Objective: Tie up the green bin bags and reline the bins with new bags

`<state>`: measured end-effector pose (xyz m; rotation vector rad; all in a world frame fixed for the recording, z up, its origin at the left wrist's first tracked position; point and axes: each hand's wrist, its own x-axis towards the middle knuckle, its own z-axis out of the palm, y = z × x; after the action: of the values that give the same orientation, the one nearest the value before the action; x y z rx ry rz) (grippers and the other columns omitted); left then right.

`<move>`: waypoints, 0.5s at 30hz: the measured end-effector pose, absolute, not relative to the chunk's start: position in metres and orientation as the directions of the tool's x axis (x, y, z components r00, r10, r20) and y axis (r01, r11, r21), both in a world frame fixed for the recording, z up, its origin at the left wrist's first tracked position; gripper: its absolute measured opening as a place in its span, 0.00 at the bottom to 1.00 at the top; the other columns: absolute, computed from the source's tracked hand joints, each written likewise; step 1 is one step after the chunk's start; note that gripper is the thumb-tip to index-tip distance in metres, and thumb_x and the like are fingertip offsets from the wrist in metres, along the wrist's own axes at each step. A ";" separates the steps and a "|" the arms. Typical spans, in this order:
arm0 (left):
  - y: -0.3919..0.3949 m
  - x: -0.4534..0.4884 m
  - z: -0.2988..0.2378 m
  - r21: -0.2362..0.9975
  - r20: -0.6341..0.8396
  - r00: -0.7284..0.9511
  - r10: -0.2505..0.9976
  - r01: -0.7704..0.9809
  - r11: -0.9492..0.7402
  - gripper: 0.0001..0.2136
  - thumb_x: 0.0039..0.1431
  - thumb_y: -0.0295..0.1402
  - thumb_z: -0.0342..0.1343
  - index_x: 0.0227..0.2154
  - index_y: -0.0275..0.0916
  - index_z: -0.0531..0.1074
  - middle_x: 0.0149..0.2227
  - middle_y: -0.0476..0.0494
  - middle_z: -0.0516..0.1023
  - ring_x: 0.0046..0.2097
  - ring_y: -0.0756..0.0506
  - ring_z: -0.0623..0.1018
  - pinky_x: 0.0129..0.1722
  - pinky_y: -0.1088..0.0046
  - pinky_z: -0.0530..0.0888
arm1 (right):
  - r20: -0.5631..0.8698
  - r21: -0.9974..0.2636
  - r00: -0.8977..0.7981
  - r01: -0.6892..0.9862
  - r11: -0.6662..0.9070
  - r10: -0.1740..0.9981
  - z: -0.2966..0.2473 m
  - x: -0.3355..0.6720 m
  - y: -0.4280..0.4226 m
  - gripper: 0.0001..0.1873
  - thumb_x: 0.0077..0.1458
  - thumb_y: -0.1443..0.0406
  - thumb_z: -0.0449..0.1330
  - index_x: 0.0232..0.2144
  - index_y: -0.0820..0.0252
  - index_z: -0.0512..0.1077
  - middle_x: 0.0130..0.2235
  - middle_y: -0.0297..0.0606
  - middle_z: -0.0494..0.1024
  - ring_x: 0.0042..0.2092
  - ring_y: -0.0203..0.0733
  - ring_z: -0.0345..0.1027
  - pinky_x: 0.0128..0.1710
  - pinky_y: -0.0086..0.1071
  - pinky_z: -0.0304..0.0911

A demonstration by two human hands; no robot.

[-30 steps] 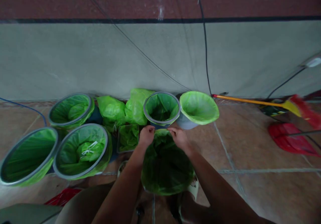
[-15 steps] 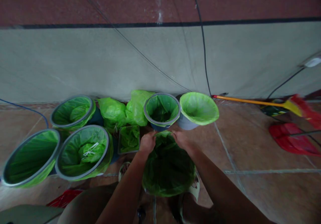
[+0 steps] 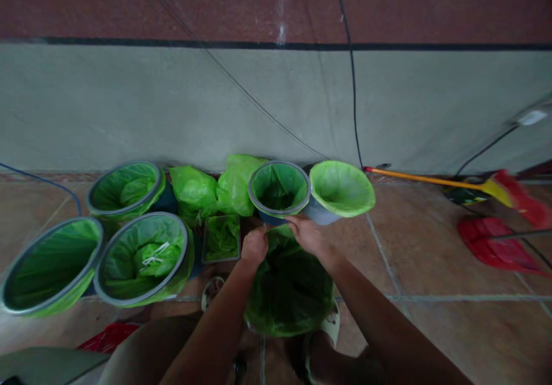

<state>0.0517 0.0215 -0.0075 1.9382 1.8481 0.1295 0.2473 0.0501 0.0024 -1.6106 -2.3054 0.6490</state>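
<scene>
Between my feet stands a bin lined with a green garbage bag (image 3: 288,299), its inside dark. My left hand (image 3: 255,245) is closed on the bag's far edge at the left. My right hand (image 3: 305,234) is at the far edge on the right, its fingers bent inward toward my left hand and pinching the bag's edge. Just beyond my hands stands a grey-rimmed bin (image 3: 279,208) with a green bag in it. Beside that is a pale bin whose light green liner (image 3: 342,187) is folded over its rim.
Several lined bins, among them a large one (image 3: 144,301), stand at the left. Knotted green bags (image 3: 194,192) lean near the wall, behind a small lined basket (image 3: 221,257). At the right lie an orange-handled broom (image 3: 426,178) and a red dustpan (image 3: 487,244). Cables hang along the wall.
My right hand has shifted slightly up and left along the bag's far edge, its fingers reaching closer to my left hand. My left hand stays nearly in place.
</scene>
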 end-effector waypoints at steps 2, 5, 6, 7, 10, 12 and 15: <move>0.021 0.052 -0.009 0.392 -0.245 0.091 0.965 0.920 0.013 0.12 0.64 0.29 0.47 0.44 0.39 0.75 0.44 0.40 0.81 0.46 0.45 0.79 0.48 0.72 0.71 | -0.122 -0.469 -0.404 0.828 0.306 0.906 -0.006 0.240 0.051 0.18 0.63 0.69 0.49 0.49 0.58 0.74 0.47 0.44 0.80 0.47 0.44 0.74 0.50 0.34 0.64; 0.022 0.051 -0.010 0.407 -0.269 0.083 0.960 0.913 0.035 0.12 0.65 0.31 0.48 0.43 0.39 0.76 0.43 0.39 0.81 0.46 0.44 0.79 0.48 0.70 0.71 | -0.266 -0.416 -0.360 0.880 0.231 0.894 -0.020 0.236 0.056 0.15 0.63 0.70 0.49 0.42 0.61 0.76 0.40 0.45 0.82 0.40 0.43 0.75 0.43 0.32 0.65; 0.022 0.051 -0.010 0.420 -0.274 0.083 0.958 0.906 0.042 0.11 0.64 0.31 0.48 0.43 0.40 0.76 0.43 0.39 0.81 0.47 0.43 0.79 0.49 0.70 0.71 | -0.291 -0.409 -0.343 0.889 0.208 0.893 -0.022 0.237 0.058 0.14 0.63 0.69 0.51 0.40 0.61 0.76 0.39 0.45 0.82 0.39 0.42 0.75 0.42 0.31 0.64; 0.022 0.050 -0.010 0.444 -0.272 0.085 0.959 0.895 0.047 0.11 0.63 0.31 0.50 0.44 0.40 0.76 0.44 0.39 0.81 0.48 0.43 0.79 0.51 0.69 0.71 | -0.307 -0.408 -0.334 0.892 0.193 0.891 -0.023 0.239 0.060 0.12 0.62 0.68 0.52 0.38 0.61 0.76 0.38 0.44 0.82 0.38 0.41 0.75 0.41 0.29 0.64; 0.023 0.043 -0.007 0.569 -0.225 0.079 0.971 0.820 0.065 0.22 0.56 0.29 0.58 0.54 0.38 0.70 0.54 0.37 0.76 0.55 0.42 0.76 0.56 0.68 0.69 | -0.325 -0.400 -0.307 0.901 0.164 0.894 -0.018 0.251 0.058 0.13 0.63 0.67 0.51 0.35 0.63 0.76 0.36 0.45 0.81 0.36 0.40 0.74 0.37 0.28 0.63; 0.026 0.036 -0.003 0.645 -0.219 0.062 0.974 0.758 0.097 0.33 0.50 0.28 0.63 0.61 0.35 0.63 0.58 0.35 0.72 0.57 0.42 0.74 0.58 0.68 0.68 | -0.309 -0.405 -0.248 0.908 0.109 0.918 -0.017 0.261 0.048 0.15 0.64 0.67 0.49 0.35 0.63 0.75 0.36 0.46 0.81 0.35 0.40 0.74 0.37 0.28 0.63; 0.034 0.027 0.005 0.701 -0.268 0.062 0.961 0.697 0.151 0.34 0.48 0.27 0.65 0.60 0.32 0.64 0.58 0.34 0.73 0.56 0.41 0.75 0.58 0.68 0.69 | -0.281 -0.394 -0.073 0.918 -0.045 0.957 -0.024 0.277 0.021 0.17 0.65 0.67 0.46 0.36 0.62 0.75 0.35 0.46 0.81 0.36 0.41 0.74 0.37 0.29 0.63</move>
<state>0.0272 0.0345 0.0050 1.6077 1.6959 0.4556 0.2772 0.0215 -0.0235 -2.0834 -2.1143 0.7560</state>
